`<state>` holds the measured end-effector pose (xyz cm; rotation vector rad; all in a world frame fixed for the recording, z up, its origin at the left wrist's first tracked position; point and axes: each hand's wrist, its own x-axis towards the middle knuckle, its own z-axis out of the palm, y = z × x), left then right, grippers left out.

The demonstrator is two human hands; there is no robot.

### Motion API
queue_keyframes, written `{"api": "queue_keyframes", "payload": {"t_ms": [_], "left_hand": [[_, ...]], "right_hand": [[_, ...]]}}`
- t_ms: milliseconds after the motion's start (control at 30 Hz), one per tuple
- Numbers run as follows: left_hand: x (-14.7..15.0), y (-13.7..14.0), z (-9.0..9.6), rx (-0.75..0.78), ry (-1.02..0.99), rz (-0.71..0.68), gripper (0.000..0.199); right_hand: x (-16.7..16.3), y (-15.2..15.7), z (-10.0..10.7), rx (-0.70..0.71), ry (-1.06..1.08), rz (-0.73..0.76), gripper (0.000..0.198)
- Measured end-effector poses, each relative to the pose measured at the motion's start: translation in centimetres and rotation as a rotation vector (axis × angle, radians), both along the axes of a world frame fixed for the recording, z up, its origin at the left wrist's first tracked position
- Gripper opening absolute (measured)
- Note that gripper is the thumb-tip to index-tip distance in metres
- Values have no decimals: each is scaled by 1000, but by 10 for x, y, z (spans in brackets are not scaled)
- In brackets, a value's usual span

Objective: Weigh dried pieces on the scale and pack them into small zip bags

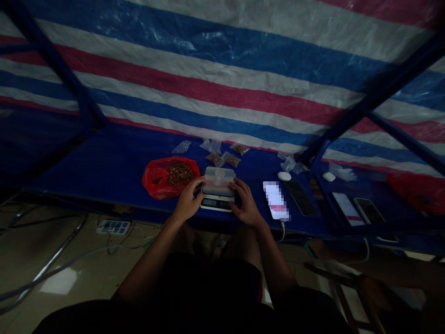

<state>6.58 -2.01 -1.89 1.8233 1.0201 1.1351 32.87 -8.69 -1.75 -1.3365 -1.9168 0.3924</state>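
Observation:
A small digital kitchen scale [218, 185] with a shiny metal plate and a dark display at its front lies on the blue table. My left hand [188, 200] grips its left side, thumb at the front corner and fingers along the edge. On the right side, my right hand [247, 204] holds it the same way. To the left of the scale, an open red plastic bag [155, 181] contains a heap of small brown pieces [180, 172], too small to name. Behind the scale lie several small clear packets [232, 160] filled with similar brown bits.
Clear plastic bags [181, 147] lie at the back. Right of the scale are a lit phone [276, 200] on a white cable, a white case [284, 176] and a dark phone [301, 197]. A power strip [113, 227] rests on the floor; striped sheeting [208, 88] hangs behind.

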Motion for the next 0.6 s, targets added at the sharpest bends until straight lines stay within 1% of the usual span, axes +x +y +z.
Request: {"api": "queue_keyframes", "payload": {"t_ms": [200,300,500,600], "left_hand": [[0,-1,2,14,14,-14,54],[0,-2,4,1,9,-21,55],[0,-1,3,-11,-8,-27,55],[0,0,1,-17,-2,-30,55]], "right_hand": [[-1,0,1,0,-52,31,70],[0,0,0,-11,-46,47,72],[-1,-2,1,-7,17,-5,75],[-1,-2,3,-11,21,-8,75]]}}
